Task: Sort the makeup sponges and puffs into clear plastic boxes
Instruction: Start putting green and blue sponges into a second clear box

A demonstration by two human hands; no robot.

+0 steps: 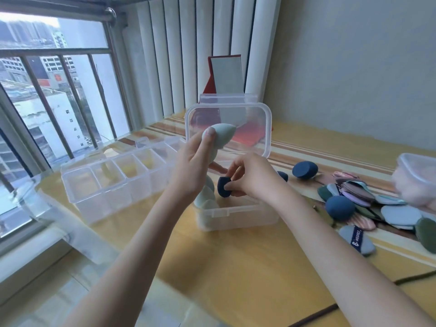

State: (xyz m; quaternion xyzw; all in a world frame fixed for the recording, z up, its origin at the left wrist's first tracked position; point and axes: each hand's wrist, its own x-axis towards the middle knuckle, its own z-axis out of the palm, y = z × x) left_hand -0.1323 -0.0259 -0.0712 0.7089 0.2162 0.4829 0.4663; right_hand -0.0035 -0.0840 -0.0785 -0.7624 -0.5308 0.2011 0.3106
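A pale green sponge (218,136) is held up by the left hand (193,166), with the fingers closed around its thick end and the pointed tip free. It is kept above the open clear box (238,212), probably so that it can be dropped in after the other one. A dark blue sponge (223,186) is pinched between thumb and fingers of the right hand (250,175), just over the box opening, where some pale green sponges are already lying. The lid (267,128) is standing upright behind, so the way in is free. A divided box (113,182) is placed to the left, its compartments seemingly empty. More blue sponges (339,207) and flat puffs (398,214) are waiting in a heap at the right, on the yellow table (236,267), near enough to be reached.
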